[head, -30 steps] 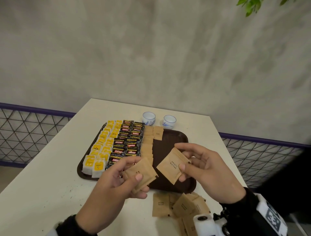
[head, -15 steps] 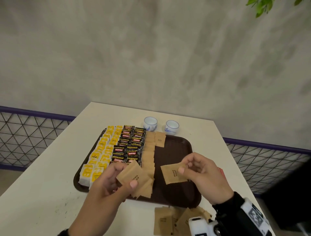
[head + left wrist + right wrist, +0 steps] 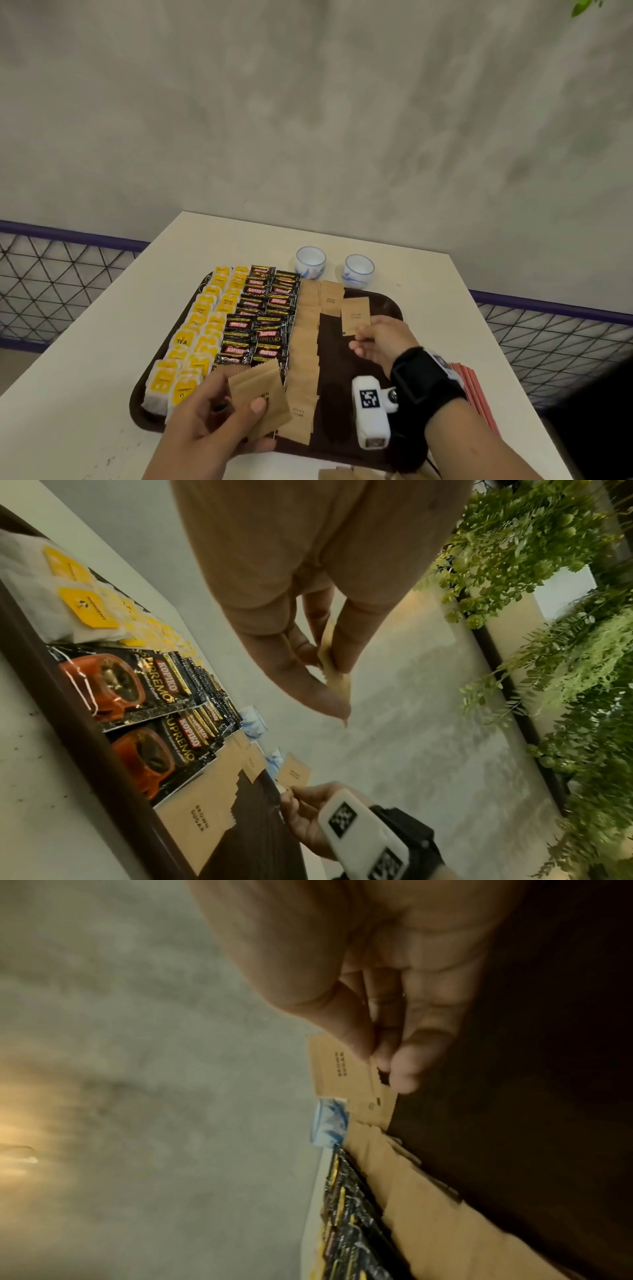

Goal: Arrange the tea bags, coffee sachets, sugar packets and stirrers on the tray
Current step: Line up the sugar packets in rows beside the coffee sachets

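Your right hand (image 3: pixel 378 339) pinches one brown sugar packet (image 3: pixel 355 315) by its near edge between thumb and fingertips, holding it over the far part of the tray (image 3: pixel 383 301). Just beyond and left of that packet, another sugar packet (image 3: pixel 332 297) lies flat at the head of a second column. Your left hand (image 3: pixel 219 419) grips a small stack of sugar packets (image 3: pixel 260 399), thumb on top and fingers curled underneath, held above the near edge of the tray.

Between your two hands runs a long column of sugar packets (image 3: pixel 305 346), overlapping one another from near to far. Left of your left hand's stack lie two columns of black coffee sachets (image 3: pixel 263 318), and further left again two columns of yellow-tagged tea bags (image 3: pixel 202 329).

Beyond your right hand, off the tray on the white table (image 3: pixel 85 359), stand two small blue-and-white cups (image 3: pixel 310 262), side by side. To the right of your right wrist lies a bundle of red stirrers (image 3: pixel 474 387) on the table. Near your right forearm, at the table's near edge, more loose sugar packets (image 3: pixel 349 474) show partly.
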